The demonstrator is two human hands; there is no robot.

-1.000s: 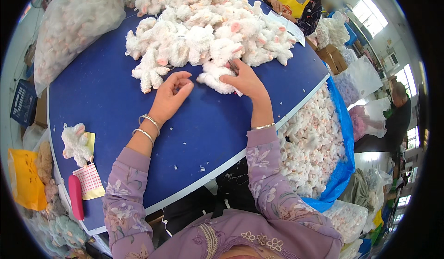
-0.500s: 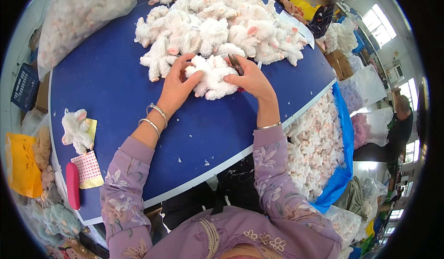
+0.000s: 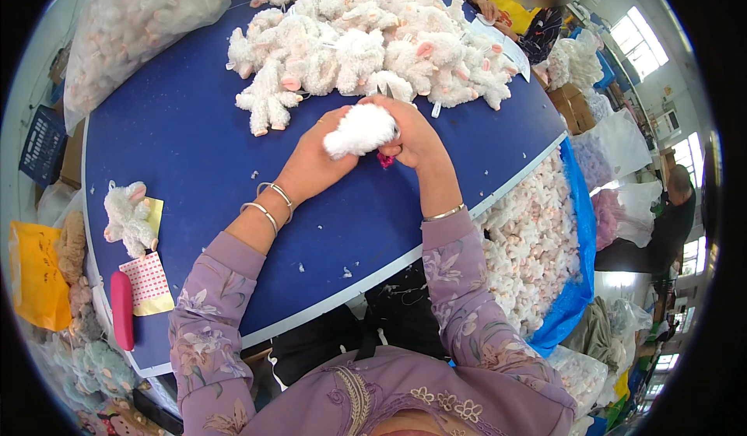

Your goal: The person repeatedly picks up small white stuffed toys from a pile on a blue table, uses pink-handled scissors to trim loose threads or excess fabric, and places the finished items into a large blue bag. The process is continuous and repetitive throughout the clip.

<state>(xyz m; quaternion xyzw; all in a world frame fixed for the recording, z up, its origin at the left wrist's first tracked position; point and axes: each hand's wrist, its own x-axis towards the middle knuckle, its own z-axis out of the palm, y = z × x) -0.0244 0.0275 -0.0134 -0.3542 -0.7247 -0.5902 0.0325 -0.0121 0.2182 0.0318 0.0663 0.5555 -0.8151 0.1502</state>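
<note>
The left hand (image 3: 323,150) and the right hand (image 3: 416,131) are both curled in around one fluffy white toy (image 3: 359,131), holding it between them over the blue table (image 3: 342,226). The right hand also has a pointy metal tool (image 3: 388,91), mostly hidden. Something bright pink (image 3: 385,160) pokes out under its fingers. From the toy, a big pile (image 3: 350,28) of white toys sits at twelve o'clock. A sticker sheet (image 3: 148,282) and a pink case (image 3: 122,310) lie at eight. A blue bag (image 3: 573,300) of white toys is at four.
</note>
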